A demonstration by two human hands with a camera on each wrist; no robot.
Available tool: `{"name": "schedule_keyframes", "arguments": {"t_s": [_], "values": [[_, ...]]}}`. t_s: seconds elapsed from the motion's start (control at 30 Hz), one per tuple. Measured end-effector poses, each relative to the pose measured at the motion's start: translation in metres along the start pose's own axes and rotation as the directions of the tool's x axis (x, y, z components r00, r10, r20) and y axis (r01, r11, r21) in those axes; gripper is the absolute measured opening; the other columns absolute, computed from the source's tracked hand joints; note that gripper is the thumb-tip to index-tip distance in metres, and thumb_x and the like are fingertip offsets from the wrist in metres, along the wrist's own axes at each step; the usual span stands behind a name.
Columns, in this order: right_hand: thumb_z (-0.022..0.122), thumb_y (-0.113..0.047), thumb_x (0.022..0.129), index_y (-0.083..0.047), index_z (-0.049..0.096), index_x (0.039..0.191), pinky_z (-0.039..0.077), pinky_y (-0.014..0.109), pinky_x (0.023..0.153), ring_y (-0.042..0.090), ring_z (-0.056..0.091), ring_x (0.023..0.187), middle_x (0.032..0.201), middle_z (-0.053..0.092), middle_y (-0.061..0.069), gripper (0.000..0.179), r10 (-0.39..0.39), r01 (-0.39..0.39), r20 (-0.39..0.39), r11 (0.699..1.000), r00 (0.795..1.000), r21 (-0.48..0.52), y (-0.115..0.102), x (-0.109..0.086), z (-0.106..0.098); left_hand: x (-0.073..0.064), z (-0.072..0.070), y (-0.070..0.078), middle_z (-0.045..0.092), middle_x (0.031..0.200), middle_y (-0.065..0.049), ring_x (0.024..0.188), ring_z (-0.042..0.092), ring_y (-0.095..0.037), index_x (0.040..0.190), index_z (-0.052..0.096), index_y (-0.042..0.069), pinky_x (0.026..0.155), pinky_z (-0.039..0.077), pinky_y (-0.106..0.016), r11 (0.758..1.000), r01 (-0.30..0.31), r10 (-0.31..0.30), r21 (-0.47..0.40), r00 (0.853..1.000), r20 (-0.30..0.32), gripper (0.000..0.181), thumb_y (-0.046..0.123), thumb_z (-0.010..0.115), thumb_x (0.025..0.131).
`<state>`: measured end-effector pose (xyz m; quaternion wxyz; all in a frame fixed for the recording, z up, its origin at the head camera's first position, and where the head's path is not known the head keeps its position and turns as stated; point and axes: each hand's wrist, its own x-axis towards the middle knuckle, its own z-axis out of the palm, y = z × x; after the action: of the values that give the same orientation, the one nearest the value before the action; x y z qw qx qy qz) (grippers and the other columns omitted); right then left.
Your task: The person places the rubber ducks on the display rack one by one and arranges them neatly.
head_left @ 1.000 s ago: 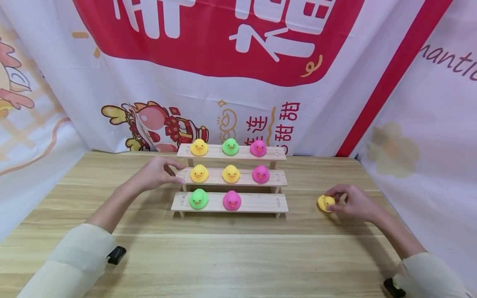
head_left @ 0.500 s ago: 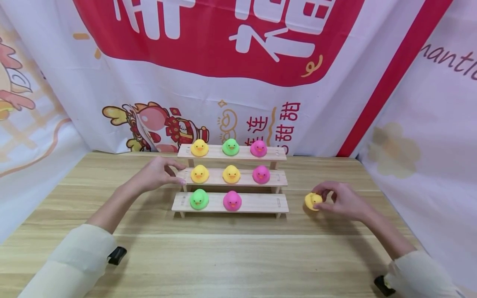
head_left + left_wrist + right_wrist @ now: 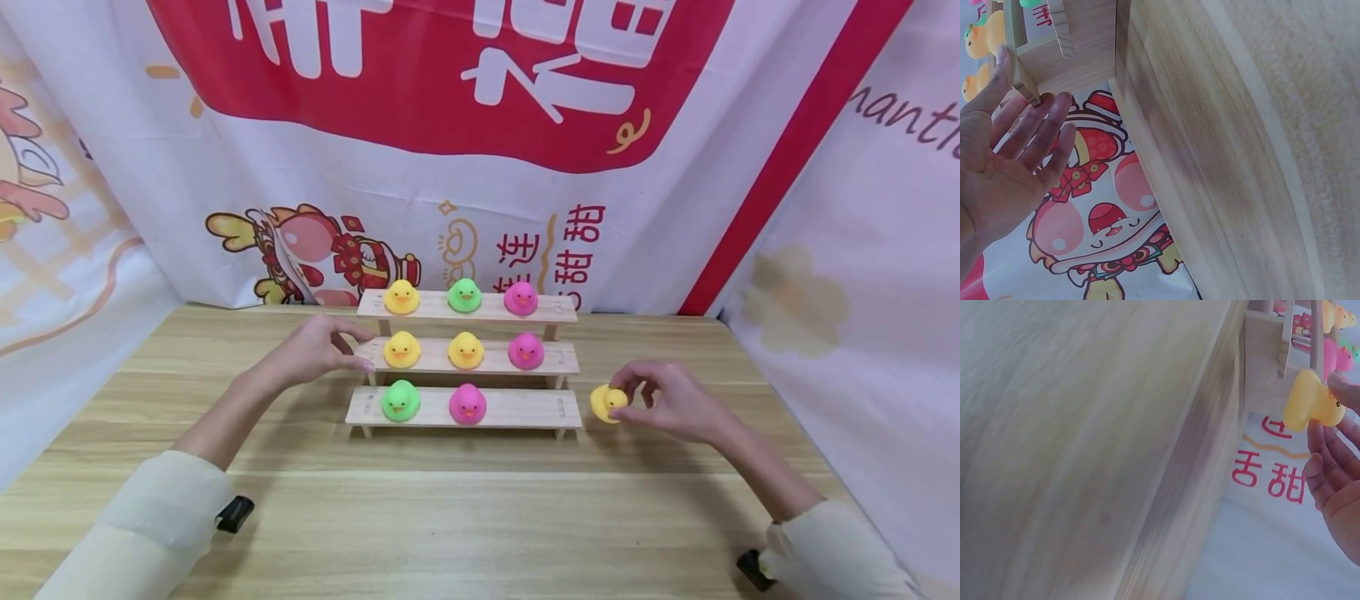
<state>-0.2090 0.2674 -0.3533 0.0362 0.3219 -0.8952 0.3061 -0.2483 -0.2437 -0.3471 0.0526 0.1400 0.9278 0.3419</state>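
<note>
My right hand [image 3: 671, 402] pinches a yellow rubber duck [image 3: 604, 403] between thumb and fingers, just right of the bottom step of a wooden three-step display stand [image 3: 528, 408]. In the right wrist view the duck [image 3: 1304, 403] is off the tabletop, beside the stand's end. My left hand [image 3: 318, 350] holds the left end of the middle step, thumb on top and fingers below. Yellow, green and pink ducks stand on the top step; two yellow and a pink duck [image 3: 526, 351] on the middle. The bottom step bears a green duck [image 3: 401, 401] and a pink duck [image 3: 468, 404].
The stand is on a wood-grain table [image 3: 480, 525], close to its back edge. A printed cloth [image 3: 420, 192] hangs behind, with further cloths at both sides. Dark straps or devices show at both sleeves.
My right hand has carried the yellow duck leftward across the table's right side, closer to the stand. The left hand and the ducks on the steps have stayed put.
</note>
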Motion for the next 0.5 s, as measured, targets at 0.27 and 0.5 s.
{"name": "schedule_keyframes", "arguments": {"t_s": [0.27,0.5], "values": [[0.093,-0.012,0.077,-0.011,0.075,0.096,0.054,0.029,0.059,0.018,0.062,0.073,0.088,0.071,-0.006,0.026,-0.092,0.095,-0.045,0.994,0.995,0.058,-0.01,0.01,0.01,-0.001,0.0,0.0,0.072,0.123,-0.02,0.088,0.07,-0.021,0.125,0.072,-0.002,0.077,0.057,-0.033,1.0,-0.008,0.008,-0.001,1.0,-0.003,0.053,0.025,0.09,0.083],[0.091,-0.01,0.079,-0.012,0.076,0.097,0.056,0.03,0.059,0.017,0.062,0.071,0.085,0.07,-0.008,0.024,-0.116,0.116,-0.007,0.986,0.993,0.123,-0.02,0.018,0.017,-0.001,0.0,0.0,0.072,0.123,-0.021,0.087,0.07,-0.021,0.124,0.072,-0.003,0.077,0.058,-0.033,1.0,-0.02,0.02,-0.005,1.0,-0.01,0.052,0.024,0.09,0.083]]}}
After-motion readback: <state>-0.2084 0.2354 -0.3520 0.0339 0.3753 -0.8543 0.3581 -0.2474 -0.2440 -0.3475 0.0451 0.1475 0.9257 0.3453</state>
